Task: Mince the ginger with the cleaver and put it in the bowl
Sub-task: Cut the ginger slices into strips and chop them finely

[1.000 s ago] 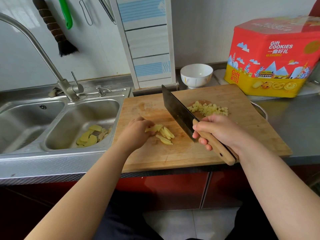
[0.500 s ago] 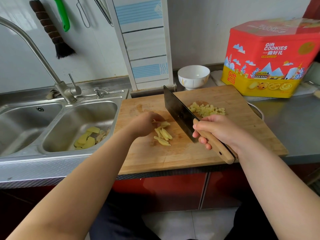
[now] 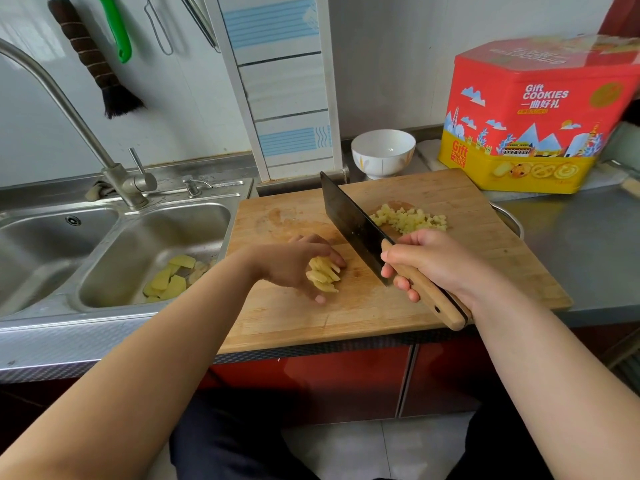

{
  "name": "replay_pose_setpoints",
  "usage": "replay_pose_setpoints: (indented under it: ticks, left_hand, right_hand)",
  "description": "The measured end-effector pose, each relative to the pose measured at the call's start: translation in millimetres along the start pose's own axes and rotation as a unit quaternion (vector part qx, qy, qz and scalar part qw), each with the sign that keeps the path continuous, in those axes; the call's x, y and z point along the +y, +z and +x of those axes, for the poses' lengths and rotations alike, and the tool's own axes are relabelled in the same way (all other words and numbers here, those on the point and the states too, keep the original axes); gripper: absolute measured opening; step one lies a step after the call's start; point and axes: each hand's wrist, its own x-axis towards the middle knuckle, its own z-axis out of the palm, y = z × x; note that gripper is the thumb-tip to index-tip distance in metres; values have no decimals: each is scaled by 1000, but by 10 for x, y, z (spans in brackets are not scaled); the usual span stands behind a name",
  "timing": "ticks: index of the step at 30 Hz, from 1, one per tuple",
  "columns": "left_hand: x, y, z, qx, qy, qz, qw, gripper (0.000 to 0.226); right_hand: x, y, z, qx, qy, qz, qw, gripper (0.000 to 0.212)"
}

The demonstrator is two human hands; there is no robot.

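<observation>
Partway, by my reading: a diced ginger pile (image 3: pixel 408 220) sits on the cutting board (image 3: pixel 485 258); the white bowl (image 3: pixel 382 152) behind it is empty. Ginger strips (image 3: pixel 323 273) remain uncut at mid-board, cupped under the left hand (image 3: pixel 294 266), whose curled fingers gather them. Right hand (image 3: pixel 433 261) wraps the cleaver (image 3: pixel 353 223) handle, blade just right of the strips.

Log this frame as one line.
left hand: gathers ginger strips | right hand: grips cleaver | minced pile: on board | bowl: empty

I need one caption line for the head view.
Left hand gathers ginger strips while right hand holds cleaver.
</observation>
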Motion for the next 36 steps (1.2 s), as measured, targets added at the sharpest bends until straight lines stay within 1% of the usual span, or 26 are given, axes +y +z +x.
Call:
replay_pose_setpoints:
  ticks: [5,9,12,15,17,19,21,23,25,27,30,36]
  left_hand:
    - [17,104,-20,86,-5,-28,996,52]
    - [15,205,1,159,-32,-58,985,42]
    - [73,266,35,208,-90,-59,972,45]
    - [193,382,71,286,-166,-41,943,49]
    - [281,480,83,314,-203,-21,927,53]
    - [330,535,69,317,-205,-14,926,59]
    - [309,501,3,308,-177,-48,933,65]
    - [205,426,-121,276,-163,-74,944,74]
    - [59,355,-267,233,-171,-70,955,79]
    - [-66,321,-383,219,-172,-58,959,73]
    - [-183,308,-437,234,-166,-36,957,59]
    - [-190,312,-384,271,-159,-74,947,25]
  right_hand:
    - [-12,41,-11,6,-4,-10,1000,18]
    - [-27,54,-14,7,-6,-15,1000,16]
    - [-39,52,-13,6,-8,-13,1000,13]
    - [-49,49,-13,6,-10,-11,1000,11]
    - [-54,42,-10,3,-9,-13,1000,14]
    - [-55,33,-9,0,-9,-13,1000,16]
    - [-54,25,-6,-3,-10,-15,1000,16]
    - [-51,20,-7,-7,-11,-17,1000,15]
    - [-47,16,-6,-12,-10,-17,1000,13]
    - [-41,13,-4,-15,-8,-17,1000,13]
    - [-37,12,-1,-18,-6,-20,1000,12]
    - [-39,14,-7,-25,-9,-28,999,12]
